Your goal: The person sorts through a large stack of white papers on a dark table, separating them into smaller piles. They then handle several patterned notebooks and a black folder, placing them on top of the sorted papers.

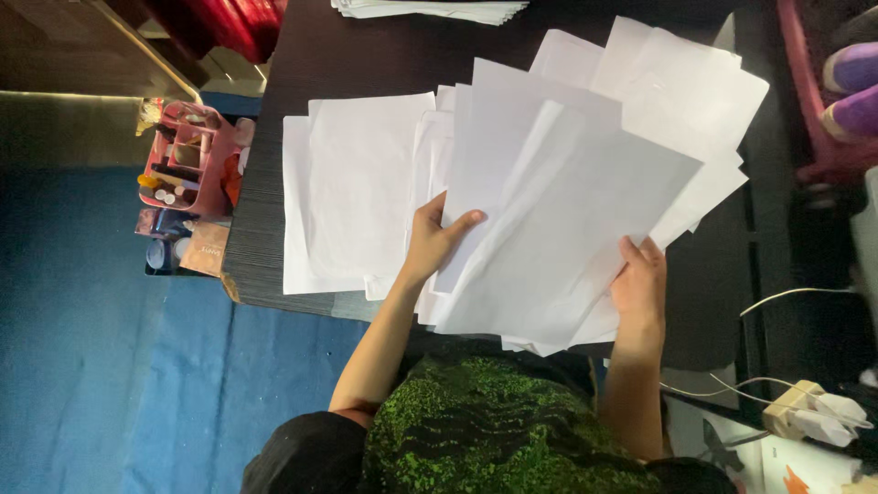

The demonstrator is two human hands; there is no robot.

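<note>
Fingers half-hidden under paper sheets

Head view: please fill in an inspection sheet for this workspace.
Surface: dark wood-grain table, mostly covered by paper.
Job's things: fanned white sheets held at the table's near edge; flat paper pile to their left.
Clutter: another paper stack at the far edge.
Grippers: left hand grips the fan's left side, thumb on top; right hand holds its lower right edge.
Cables: white cable and white power strip at right.
Surroundings: pink organiser with small items at left, blue floor.
</note>
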